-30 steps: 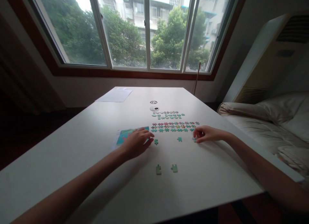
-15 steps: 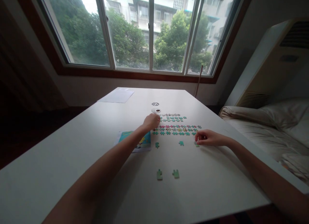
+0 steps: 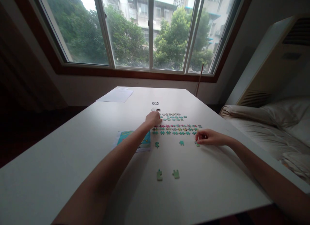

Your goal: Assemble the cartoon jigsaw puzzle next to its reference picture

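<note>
My left hand (image 3: 153, 118) reaches to the left end of the far rows of puzzle pieces (image 3: 175, 117), fingers closed and pointing down. Whatever lies under its fingertips is hidden. Curled fingers of my right hand (image 3: 207, 137) pinch at a green puzzle piece (image 3: 197, 144) on the table. Nearer rows of teal and multicoloured puzzle pieces (image 3: 178, 129) lie between the hands. Two single pieces, one teal (image 3: 181, 143) and one green (image 3: 157, 145), lie in front of these rows. Closer to me are two green edge pieces, a left one (image 3: 159, 175) and a right one (image 3: 176, 174).
Under my left forearm lies a blue picture sheet (image 3: 145, 144), partly covered. Two round items, a far one (image 3: 155, 103) and a near one (image 3: 155, 109), sit beyond the pieces. White paper (image 3: 116, 95) lies at the far left of the white table (image 3: 72, 147). A sofa (image 3: 261, 128) stands right.
My left hand has shifted slightly to the right and away from me along the far rows. My right hand stays at the same green piece. The view has tipped a little.
</note>
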Tool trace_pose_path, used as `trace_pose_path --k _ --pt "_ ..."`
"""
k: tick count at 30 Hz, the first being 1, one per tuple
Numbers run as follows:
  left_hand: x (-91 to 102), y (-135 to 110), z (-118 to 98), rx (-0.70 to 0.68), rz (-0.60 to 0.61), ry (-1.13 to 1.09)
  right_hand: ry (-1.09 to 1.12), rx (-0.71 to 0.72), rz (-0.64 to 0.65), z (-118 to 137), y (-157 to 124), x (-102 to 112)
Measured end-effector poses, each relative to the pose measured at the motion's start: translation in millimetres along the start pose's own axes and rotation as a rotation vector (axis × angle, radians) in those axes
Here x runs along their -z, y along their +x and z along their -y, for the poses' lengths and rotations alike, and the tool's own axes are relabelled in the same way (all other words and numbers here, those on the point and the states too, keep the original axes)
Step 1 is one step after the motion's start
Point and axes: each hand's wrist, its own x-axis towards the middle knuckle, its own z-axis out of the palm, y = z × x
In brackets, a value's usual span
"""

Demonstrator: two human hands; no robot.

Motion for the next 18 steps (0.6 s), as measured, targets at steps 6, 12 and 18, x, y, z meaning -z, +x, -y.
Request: trace_pose_path --k 6,12,18 --pt "2.9 4 2 0.037 0.022 -0.224 -0.018 0.003 -0.011 4 -1 0" --pt "4.6 -14 -8 0.043 0.013 -0.595 -0.013 0.035 -0.134 3 6 -7" --pt "3.6 -58 -33 -0.039 0.088 -1.016 -0.014 0.115 -0.439 43 18 -32"
